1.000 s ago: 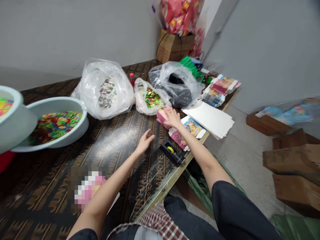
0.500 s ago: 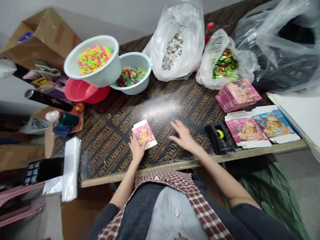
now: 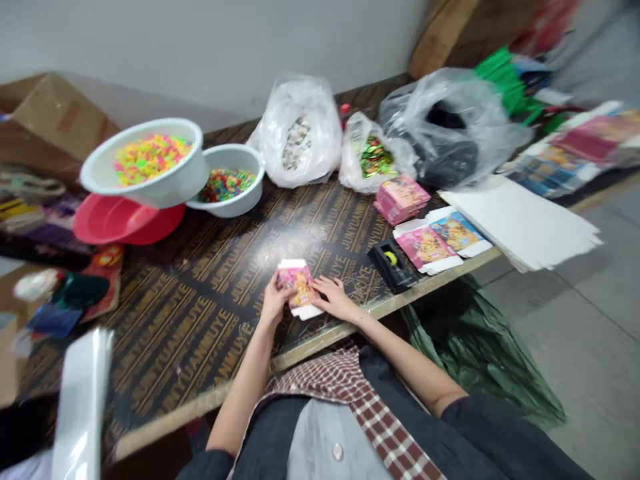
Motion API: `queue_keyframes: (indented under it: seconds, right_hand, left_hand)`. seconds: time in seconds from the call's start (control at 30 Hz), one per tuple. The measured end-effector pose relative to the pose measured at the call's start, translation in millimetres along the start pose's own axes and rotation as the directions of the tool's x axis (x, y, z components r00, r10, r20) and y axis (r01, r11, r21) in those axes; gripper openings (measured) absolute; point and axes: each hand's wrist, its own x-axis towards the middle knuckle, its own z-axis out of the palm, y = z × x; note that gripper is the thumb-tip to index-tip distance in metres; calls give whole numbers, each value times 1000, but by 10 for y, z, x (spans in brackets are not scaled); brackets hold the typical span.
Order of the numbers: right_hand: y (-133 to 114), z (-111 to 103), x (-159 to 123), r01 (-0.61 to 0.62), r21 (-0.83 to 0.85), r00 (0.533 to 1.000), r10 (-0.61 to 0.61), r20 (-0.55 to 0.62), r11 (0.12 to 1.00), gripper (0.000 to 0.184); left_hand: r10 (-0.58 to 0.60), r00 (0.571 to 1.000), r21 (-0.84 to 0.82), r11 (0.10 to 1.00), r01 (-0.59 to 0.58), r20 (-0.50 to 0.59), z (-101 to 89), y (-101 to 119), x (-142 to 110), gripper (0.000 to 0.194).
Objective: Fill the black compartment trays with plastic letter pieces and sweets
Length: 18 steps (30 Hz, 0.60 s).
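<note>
A small pink printed cardboard box [image 3: 301, 287] with white end flaps lies on the dark printed tabletop, between my two hands. My left hand [image 3: 275, 301] grips its left side, with the thumb across the front. On the opposite side, the fingers of my right hand [image 3: 336, 298] close on the box's right edge. To the right sit a black tape dispenser [image 3: 393, 267] with a yellow core, a flat pink carton [image 3: 425, 248] and a flat blue carton [image 3: 459, 230]. Behind them is a stack of pink boxes [image 3: 401, 198].
A white basin [image 3: 145, 190] of bright small pieces rests above a red basin [image 3: 127, 223], beside another basin [image 3: 235, 200] of colourful bits. Plastic bags [image 3: 325, 140] line the back. White sheets [image 3: 525, 217] overhang the right edge; clear plastic sleeves [image 3: 83, 400] lie at left.
My right hand, spread and apart from the box before, has moved left onto its right edge. My left hand still holds the box. The view has swung to the right.
</note>
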Motion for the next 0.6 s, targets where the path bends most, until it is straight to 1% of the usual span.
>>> queue_keyframes:
  seconds: [0.07,0.1,0.13,0.17,0.23,0.27,0.3,0.33,0.37,0.4,0.43,0.47,0.5,0.53,0.6]
  right_hand:
    - [-37,-99,-6,14,146,985,11,-171,989,45]
    - [-67,-155,3,37,204,969,15,-247,978,45]
    - [-100,-214,17,67,245,952,11,-305,967,46]
    - [-133,-270,31,96,271,940,3,-342,958,46]
    - [-194,-365,48,127,292,924,-6,-381,948,42]
    - [-222,-398,46,129,295,918,-2,-396,947,42]
    - [-249,-424,37,129,295,911,4,-412,947,43]
    - [-275,-443,23,127,294,905,11,-425,947,45]
    - [-301,-460,6,123,291,901,16,-433,949,47]
    - [-325,-476,-14,116,288,900,22,-436,951,49]
    - [-347,-494,-34,107,287,903,27,-428,952,50]
    - [-366,-515,-53,98,290,910,32,-413,952,50]
    - [-382,-539,-70,91,303,922,34,-386,949,51]
    - [-392,-563,-84,92,327,936,31,-350,940,52]
    - [-393,-609,-102,110,426,964,7,-264,898,56]
  left_hand:
    - [23,989,64,997,-33,143,43,61,-117,45]
    - [44,981,100,993,-64,189,65,84,-173,37]
    - [92,970,130,984,-123,226,87,104,-224,32]
    - [151,956,156,968,-194,251,110,122,-267,26]
    - [269,925,182,929,-323,268,156,152,-337,20]
    - [302,915,172,919,-354,269,177,159,-367,20]
    - [304,914,137,927,-348,269,194,155,-394,22]
    - [266,924,81,951,-298,273,204,140,-420,28]
    - [190,940,15,979,-203,284,208,113,-445,34]
    - [84,950,-46,996,-74,301,206,74,-470,40]
    - [-33,946,-89,994,65,323,198,28,-494,44]
    - [-138,930,-113,976,186,340,189,-21,-518,46]
    - [-214,913,-124,954,271,348,179,-67,-540,47]
    - [-253,901,-131,940,315,353,172,-105,-559,48]
    - [-238,896,-154,937,314,376,169,-145,-580,53]
